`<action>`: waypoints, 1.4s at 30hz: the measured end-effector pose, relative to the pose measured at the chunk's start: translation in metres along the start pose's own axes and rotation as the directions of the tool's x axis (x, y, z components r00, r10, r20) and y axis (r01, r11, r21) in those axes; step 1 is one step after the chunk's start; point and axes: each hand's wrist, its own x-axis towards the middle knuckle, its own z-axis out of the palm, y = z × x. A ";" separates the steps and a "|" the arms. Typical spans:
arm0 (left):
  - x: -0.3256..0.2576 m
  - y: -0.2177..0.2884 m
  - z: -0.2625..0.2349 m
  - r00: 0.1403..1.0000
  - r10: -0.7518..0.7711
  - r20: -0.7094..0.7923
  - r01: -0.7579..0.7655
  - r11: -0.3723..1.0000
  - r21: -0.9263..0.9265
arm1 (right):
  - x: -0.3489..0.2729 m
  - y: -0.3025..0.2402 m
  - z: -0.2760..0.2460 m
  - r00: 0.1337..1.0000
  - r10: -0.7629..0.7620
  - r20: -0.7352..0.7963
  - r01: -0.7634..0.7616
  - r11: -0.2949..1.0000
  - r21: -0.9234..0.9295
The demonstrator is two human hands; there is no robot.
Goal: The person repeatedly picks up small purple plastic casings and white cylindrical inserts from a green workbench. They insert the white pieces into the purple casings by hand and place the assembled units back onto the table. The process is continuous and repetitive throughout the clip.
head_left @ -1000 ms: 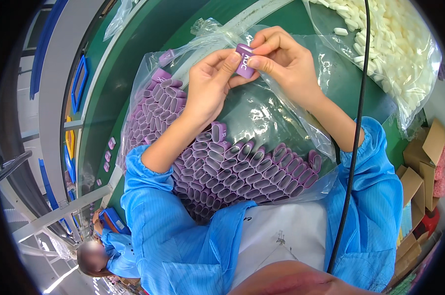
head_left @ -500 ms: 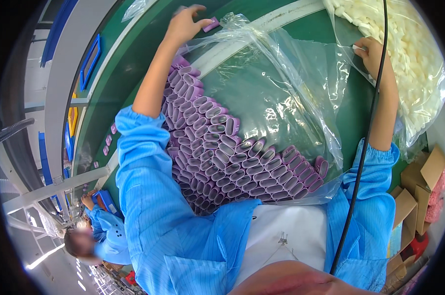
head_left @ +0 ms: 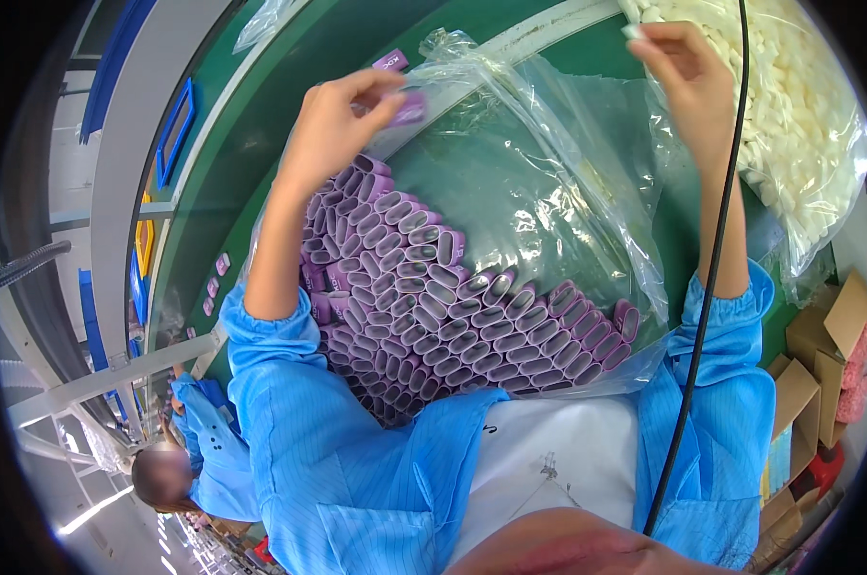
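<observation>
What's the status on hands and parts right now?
Left hand pinching a purple sleeve. Right hand pinching a white piece. Clear bag between them; black cable crossing right forearm.

Bright, even overhead light; glare on my clear plastic bag (head_left: pixel 548 182); fisheye bending, dark vignette at edges; far right slightly overexposed.

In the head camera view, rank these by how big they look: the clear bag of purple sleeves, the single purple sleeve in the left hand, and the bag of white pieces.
1. clear bag of purple sleeves
2. bag of white pieces, partly cut off
3. single purple sleeve
</observation>
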 end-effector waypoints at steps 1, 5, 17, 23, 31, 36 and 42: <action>0.000 0.010 0.009 0.997 -0.010 -0.072 -0.006 0.974 -0.227 | -0.005 -0.011 0.016 0.998 -0.014 0.065 0.003 0.985 0.172; -0.004 0.028 0.059 0.992 0.052 -0.116 -0.120 0.680 -0.724 | -0.033 -0.036 0.062 0.968 0.018 0.251 -0.129 0.893 0.432; -0.009 0.036 0.090 0.932 0.242 -0.269 -0.352 0.779 -0.519 | -0.043 -0.035 0.064 0.971 -0.127 0.202 0.050 0.937 0.346; -0.009 0.034 0.095 0.935 0.224 -0.275 -0.350 0.714 -0.607 | -0.036 -0.029 0.055 0.941 -0.201 0.274 0.073 0.907 0.414; -0.010 0.035 0.088 0.871 0.380 -0.313 -0.487 0.756 -0.437 | -0.048 -0.031 0.058 0.932 -0.186 0.310 -0.001 0.856 0.516; -0.017 0.046 0.095 0.957 0.129 -0.261 -0.289 0.530 -0.797 | -0.049 -0.034 0.067 0.925 -0.376 0.051 0.335 0.871 0.359; -0.020 0.045 0.098 0.970 0.093 -0.226 -0.242 0.493 -0.836 | -0.046 -0.041 0.063 0.800 -0.592 0.097 0.582 0.805 0.120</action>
